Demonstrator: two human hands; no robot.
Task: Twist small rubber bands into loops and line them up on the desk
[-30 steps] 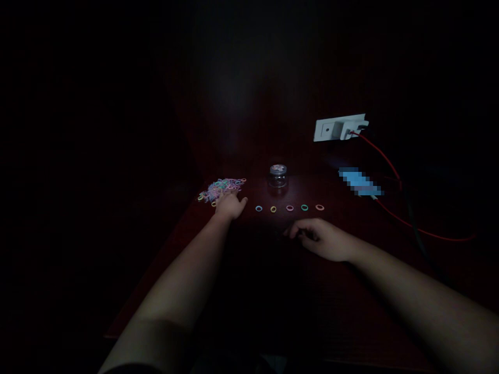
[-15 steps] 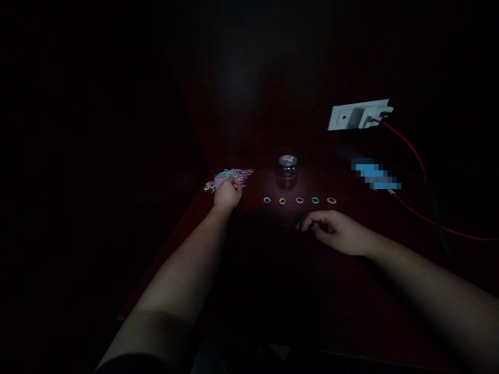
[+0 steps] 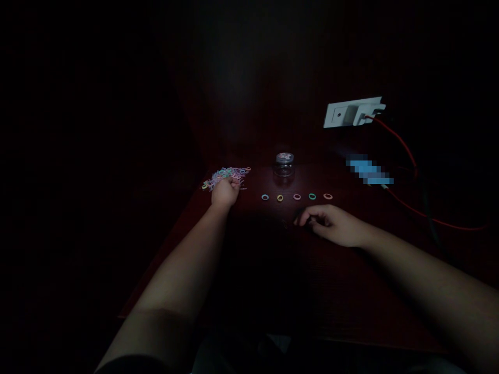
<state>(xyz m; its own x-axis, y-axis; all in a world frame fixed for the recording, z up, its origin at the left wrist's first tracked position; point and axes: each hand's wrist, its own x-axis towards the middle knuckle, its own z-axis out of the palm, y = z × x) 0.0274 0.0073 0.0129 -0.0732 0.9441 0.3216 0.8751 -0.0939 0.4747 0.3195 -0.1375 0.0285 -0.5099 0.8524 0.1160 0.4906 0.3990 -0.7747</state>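
My left hand [image 3: 225, 192] is at the near edge of a pile of small pastel hair ties [image 3: 225, 175], its fingers closed in a pinch. Whatever lies between them is hidden. To the right several single ties form a row: a blue tie [image 3: 265, 197], a yellow tie [image 3: 279, 198], a pink tie [image 3: 297, 197], a green tie [image 3: 312, 196] and an orange tie [image 3: 328, 196]. Just in front of that row my right hand [image 3: 329, 223] rests on the table, fingers loosely curled, thumb apart, nothing visible in them.
Behind the row stands a clear lidded jar [image 3: 284, 165]. A blurred blue device [image 3: 368, 170] lies at the back right, joined by a red cable [image 3: 401, 201] to a charger in the wall socket [image 3: 339, 115]. The dark red table [image 3: 249, 291] has its left edge beside my left arm.
My left hand has gone from spread fingers over the pile to a closed pinch at its near edge. My right hand stays by the row. The whole view has shifted somewhat.
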